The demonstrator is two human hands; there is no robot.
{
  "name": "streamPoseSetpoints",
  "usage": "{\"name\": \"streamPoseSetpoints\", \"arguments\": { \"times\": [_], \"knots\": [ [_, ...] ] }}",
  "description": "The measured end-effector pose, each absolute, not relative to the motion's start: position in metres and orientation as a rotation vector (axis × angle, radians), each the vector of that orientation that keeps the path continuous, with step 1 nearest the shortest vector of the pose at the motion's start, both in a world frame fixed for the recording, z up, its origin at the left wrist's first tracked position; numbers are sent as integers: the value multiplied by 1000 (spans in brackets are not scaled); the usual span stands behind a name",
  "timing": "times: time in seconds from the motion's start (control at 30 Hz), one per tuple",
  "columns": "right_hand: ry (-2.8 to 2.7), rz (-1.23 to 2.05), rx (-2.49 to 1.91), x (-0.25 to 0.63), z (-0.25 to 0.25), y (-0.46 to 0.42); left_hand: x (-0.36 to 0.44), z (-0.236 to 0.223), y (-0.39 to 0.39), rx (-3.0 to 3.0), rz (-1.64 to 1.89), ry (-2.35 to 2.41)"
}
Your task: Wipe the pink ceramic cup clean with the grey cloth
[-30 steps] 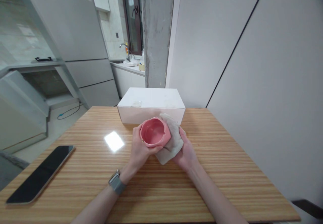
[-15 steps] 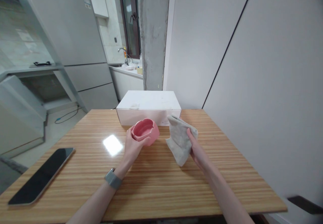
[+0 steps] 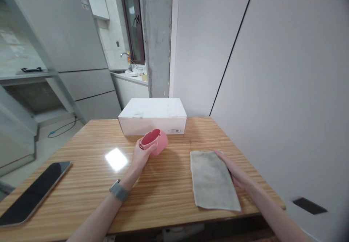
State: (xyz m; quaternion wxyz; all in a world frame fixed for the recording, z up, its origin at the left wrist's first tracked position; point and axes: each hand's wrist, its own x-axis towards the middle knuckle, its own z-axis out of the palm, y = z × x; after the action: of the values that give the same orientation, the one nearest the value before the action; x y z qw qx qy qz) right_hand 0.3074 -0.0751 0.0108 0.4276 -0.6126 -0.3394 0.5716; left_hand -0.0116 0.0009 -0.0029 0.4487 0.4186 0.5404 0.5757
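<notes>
The cloth point(image 3: 212, 180), off the pink ashtray point(image 3: 154, 142) a moment ago, now lies flat near the tabletop's point(image 3: 163, 191) right edge under the open right hand point(image 3: 234, 167). The left hand point(image 3: 141, 154) grips the ashtray alone, so wiping looks finished.

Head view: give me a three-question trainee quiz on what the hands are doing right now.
1. True or false: the cloth lies flat on the table.
2. Which hand grips the pink bowl? A left, B right, C neither.
3. What stands just behind the bowl?

Key:
1. True; the right hand rests at its edge.
2. A, the left hand.
3. A white box.
</notes>
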Motion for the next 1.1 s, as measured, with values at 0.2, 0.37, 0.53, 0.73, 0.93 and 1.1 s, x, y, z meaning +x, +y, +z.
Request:
{"name": "streamPoseSetpoints", "arguments": {
  "times": [0.2,0.37,0.53,0.73,0.93,1.1],
  "knots": [
    [-1266,445,-1854,341,-28,-70,-3,-6,-1,1035,1352,1256],
    [-1444,634,-1665,358,-45,-69,15,-4,-9,1219,1335,1169],
    [-1513,474,-1713,365,-48,-70,58,-16,-11,1388,1336,1019],
    [-1652,-8,-1869,363,-58,-79,127,-22,-3,1696,1326,1006],
    [-1648,-58,-1850,361,-60,-79,169,-31,11,1767,1205,1023],
    [-1620,-39,-1866,367,-61,-75,177,-36,26,1778,1183,952]
  ]
}}
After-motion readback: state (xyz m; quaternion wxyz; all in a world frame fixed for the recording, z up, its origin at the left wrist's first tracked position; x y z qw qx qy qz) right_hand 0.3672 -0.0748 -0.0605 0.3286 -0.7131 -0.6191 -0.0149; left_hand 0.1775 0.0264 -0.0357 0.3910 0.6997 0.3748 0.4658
